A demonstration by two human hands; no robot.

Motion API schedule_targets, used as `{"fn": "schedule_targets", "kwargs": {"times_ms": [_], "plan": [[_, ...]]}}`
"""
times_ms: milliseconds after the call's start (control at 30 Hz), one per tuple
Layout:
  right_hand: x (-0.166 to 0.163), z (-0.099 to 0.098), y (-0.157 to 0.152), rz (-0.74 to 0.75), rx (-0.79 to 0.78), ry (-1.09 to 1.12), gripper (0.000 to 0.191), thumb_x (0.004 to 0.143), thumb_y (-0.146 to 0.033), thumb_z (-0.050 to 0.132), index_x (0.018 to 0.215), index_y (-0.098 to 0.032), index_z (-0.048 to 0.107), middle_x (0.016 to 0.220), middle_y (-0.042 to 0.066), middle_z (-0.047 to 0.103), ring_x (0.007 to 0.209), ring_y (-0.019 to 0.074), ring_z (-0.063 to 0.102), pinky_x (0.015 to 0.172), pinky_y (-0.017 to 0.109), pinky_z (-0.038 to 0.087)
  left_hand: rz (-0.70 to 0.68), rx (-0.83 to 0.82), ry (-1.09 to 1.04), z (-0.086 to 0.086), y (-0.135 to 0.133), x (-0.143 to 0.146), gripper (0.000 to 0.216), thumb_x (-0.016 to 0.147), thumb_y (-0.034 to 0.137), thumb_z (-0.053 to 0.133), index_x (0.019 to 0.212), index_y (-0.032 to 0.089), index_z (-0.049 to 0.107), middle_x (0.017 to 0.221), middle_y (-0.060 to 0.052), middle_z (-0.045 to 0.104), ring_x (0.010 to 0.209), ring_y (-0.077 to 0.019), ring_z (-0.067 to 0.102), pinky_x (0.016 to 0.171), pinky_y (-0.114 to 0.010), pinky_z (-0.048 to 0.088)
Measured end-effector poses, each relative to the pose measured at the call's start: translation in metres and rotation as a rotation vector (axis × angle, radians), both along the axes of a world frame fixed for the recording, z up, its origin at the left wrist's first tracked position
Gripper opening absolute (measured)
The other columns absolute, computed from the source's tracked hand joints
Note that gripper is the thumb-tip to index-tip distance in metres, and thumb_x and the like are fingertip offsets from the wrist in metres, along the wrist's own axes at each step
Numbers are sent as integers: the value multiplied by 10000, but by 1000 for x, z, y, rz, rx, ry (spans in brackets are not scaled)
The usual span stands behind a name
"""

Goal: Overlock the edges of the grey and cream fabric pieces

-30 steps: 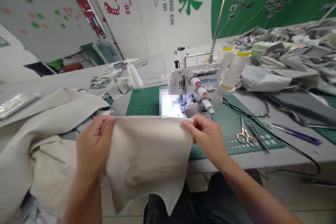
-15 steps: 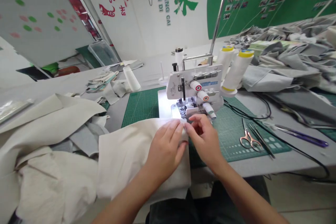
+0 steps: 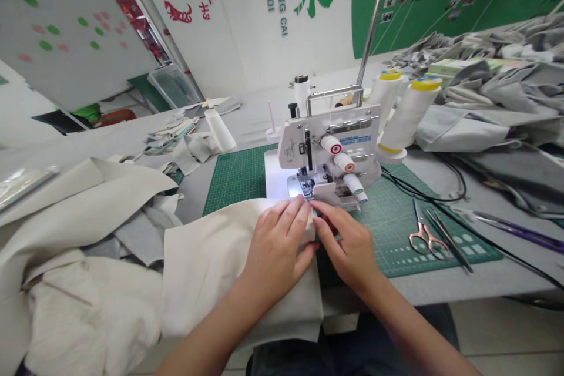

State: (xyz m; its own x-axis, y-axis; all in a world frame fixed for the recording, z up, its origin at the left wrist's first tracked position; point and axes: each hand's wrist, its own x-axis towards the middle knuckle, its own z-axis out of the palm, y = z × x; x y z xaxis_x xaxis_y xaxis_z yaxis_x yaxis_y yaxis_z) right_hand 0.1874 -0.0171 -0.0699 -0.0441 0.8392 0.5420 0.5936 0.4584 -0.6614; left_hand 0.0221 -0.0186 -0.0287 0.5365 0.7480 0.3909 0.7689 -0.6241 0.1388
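Observation:
A piece of cream fabric (image 3: pixel 207 264) lies at the front of a white overlock sewing machine (image 3: pixel 328 147), its far edge close to the lit needle area. My left hand (image 3: pixel 279 238) rests on the fabric, fingers stretched flat toward the presser foot and thumb apart at the right edge. My right hand (image 3: pixel 346 244) is closed, thumb and index finger pinching the fabric's right corner just below the machine. Its other fingers curl underneath and are partly hidden.
On a green cutting mat (image 3: pixel 242 179), scissors (image 3: pixel 427 238) and tweezers (image 3: pixel 449 241) lie right of the machine, near black cables. Purple-handled snips (image 3: pixel 524 232) lie farther right. Fabric pieces (image 3: pixel 88 205) pile up on the left, grey cloth (image 3: pixel 480 106) at the back right. Thread cones (image 3: pixel 409 114) stand behind.
The right index finger has straightened and come down onto the fabric's corner beside the left fingertips. The left hand has shifted only slightly. The view has moved a little.

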Motion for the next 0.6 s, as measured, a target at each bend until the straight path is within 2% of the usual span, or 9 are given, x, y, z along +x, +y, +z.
{"fn": "schedule_targets", "kwargs": {"times_ms": [367, 600], "plan": [[2, -16, 2, -32, 113, -152, 393, 1023, -336, 403, 1320, -141, 573, 1075, 123, 735, 874, 236, 709, 754, 328, 523, -9, -11, -17, 2, -1, 1, 599, 847, 246, 639, 1410, 149, 459, 1462, -107, 501, 1288, -291, 430, 1087, -456, 380], [2, -19, -1, -48, 108, -207, 435, 1019, -378, 398, 1359, -149, 543, 1070, 129, 737, 818, 236, 715, 722, 328, 529, 13, -11, -6, 3, -2, 3, 595, 850, 232, 625, 1415, 143, 461, 1478, -108, 487, 1290, -291, 427, 1084, -449, 374]]}}
